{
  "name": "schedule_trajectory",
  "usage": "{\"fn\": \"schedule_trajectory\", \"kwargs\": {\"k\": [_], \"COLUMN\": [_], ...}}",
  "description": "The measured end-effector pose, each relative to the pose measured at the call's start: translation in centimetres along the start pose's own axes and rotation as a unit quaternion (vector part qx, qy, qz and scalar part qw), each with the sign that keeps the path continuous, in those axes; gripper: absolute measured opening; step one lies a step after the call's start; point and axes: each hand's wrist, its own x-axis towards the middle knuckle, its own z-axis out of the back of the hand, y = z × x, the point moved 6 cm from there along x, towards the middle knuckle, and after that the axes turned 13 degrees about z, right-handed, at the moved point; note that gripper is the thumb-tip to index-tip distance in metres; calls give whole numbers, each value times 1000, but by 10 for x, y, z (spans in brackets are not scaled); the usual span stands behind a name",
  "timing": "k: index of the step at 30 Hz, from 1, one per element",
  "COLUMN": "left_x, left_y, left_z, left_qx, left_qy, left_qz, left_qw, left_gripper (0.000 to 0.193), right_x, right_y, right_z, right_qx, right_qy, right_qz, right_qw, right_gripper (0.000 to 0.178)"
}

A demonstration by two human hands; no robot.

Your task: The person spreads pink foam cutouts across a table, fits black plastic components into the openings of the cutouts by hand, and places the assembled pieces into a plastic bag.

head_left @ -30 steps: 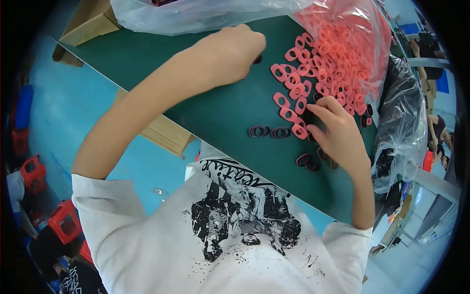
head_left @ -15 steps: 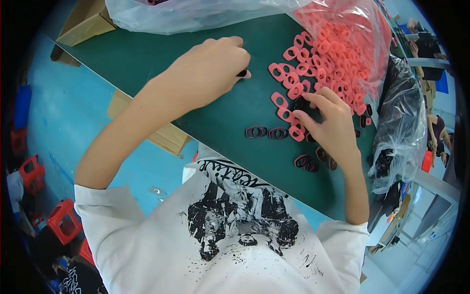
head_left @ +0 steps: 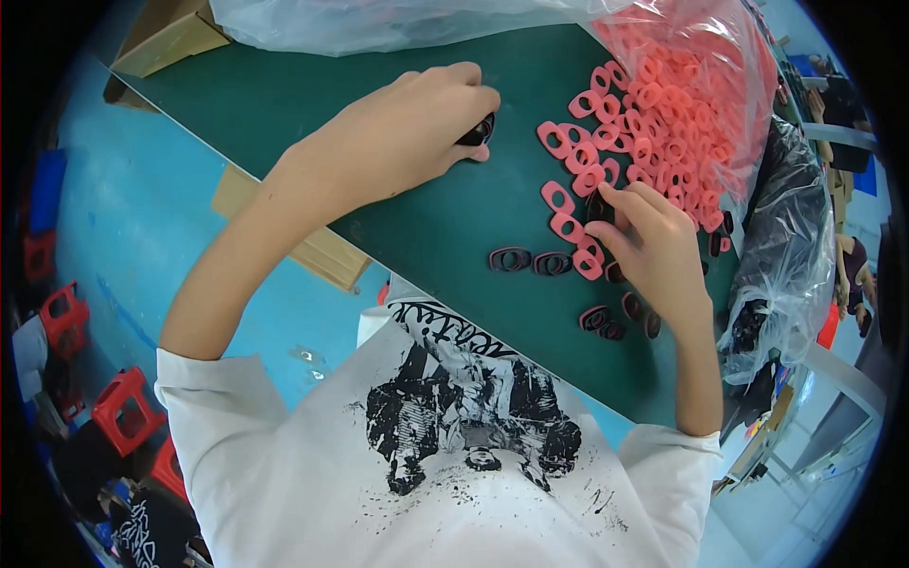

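My left hand (head_left: 407,133) rests on the green table (head_left: 284,95), its fingers closed around a small black oval part (head_left: 478,130). Over the edge of a pile of pink oval rings (head_left: 653,123), my right hand (head_left: 649,246) has its fingertips on a dark ring among the pink ones. Black oval rings with pink inserts (head_left: 530,261) lie in a short row in front of me. A few more of these (head_left: 615,322) sit near my right wrist.
A clear plastic bag (head_left: 398,19) lies along the table's far edge and over the pink pile. A black plastic bag (head_left: 786,256) hangs at the right. A cardboard box (head_left: 170,38) sits far left. Red stools (head_left: 123,407) stand on the blue floor.
My left hand has drawn back from the far edge toward the table's middle, holding the black part. My right hand has shifted slightly along the edge of the pink pile.
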Motion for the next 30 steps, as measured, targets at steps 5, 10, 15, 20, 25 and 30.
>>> {"fn": "schedule_trajectory", "kwargs": {"k": [5, 10, 15, 20, 25, 30], "left_x": [-5, -8, -8, -8, -8, -9], "left_y": [3, 8, 10, 12, 10, 7], "left_z": [-4, -5, -6, -5, -5, -6], "left_qx": [0, -30, -44, -52, -35, -43], "left_qy": [6, -29, -25, -44, -51, -47], "left_qz": [23, -29, -27, -36, -31, -35], "left_qw": [1000, 999, 998, 997, 998, 997], "left_gripper": [21, 33, 33, 34, 34, 33], "right_x": [-7, 0, 4, -1, -5, -9], "right_y": [-11, -9, -11, -9, -10, -7], "right_z": [1, 5, 6, 0, -2, -5], "right_qx": [76, 92, 117, 101, 66, 31], "right_qy": [-24, 20, 42, 25, -4, -8], "right_qz": [6, 1, 27, 34, 14, 41], "right_qw": [997, 996, 992, 994, 998, 999], "right_gripper": [44, 40, 39, 38, 39, 42]}}
